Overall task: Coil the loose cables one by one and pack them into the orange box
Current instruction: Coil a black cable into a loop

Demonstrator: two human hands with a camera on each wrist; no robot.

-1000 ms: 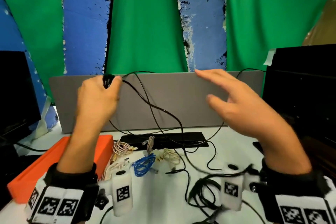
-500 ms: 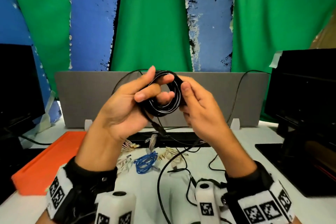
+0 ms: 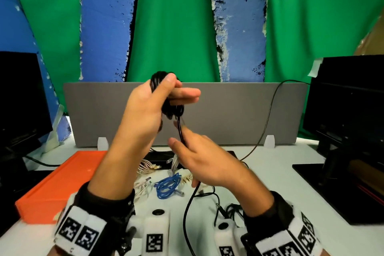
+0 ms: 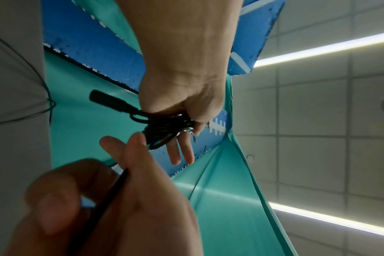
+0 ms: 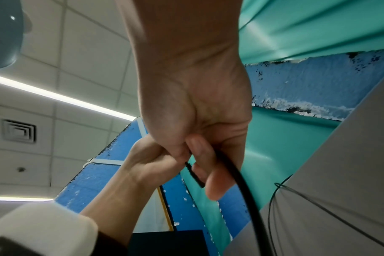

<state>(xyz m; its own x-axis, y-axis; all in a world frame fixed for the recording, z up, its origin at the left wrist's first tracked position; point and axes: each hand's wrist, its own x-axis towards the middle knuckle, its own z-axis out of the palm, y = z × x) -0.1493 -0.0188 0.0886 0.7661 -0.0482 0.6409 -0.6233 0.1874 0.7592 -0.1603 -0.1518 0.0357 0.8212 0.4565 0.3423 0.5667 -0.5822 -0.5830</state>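
Coil: your left hand (image 3: 145,114) clamps the black cable (image 3: 180,131) bundle, centre frame.
Tail: drops straight down; your right hand (image 3: 204,164) pinches it just below.

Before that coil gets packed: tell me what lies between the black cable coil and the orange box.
Nothing visible blocks the way. The left hand holds the black cable coil up in the air; the flat orange plastic box lies on the white table, lower left. The cable's loose tail, held by the right hand, trails onto the table uncoiled.
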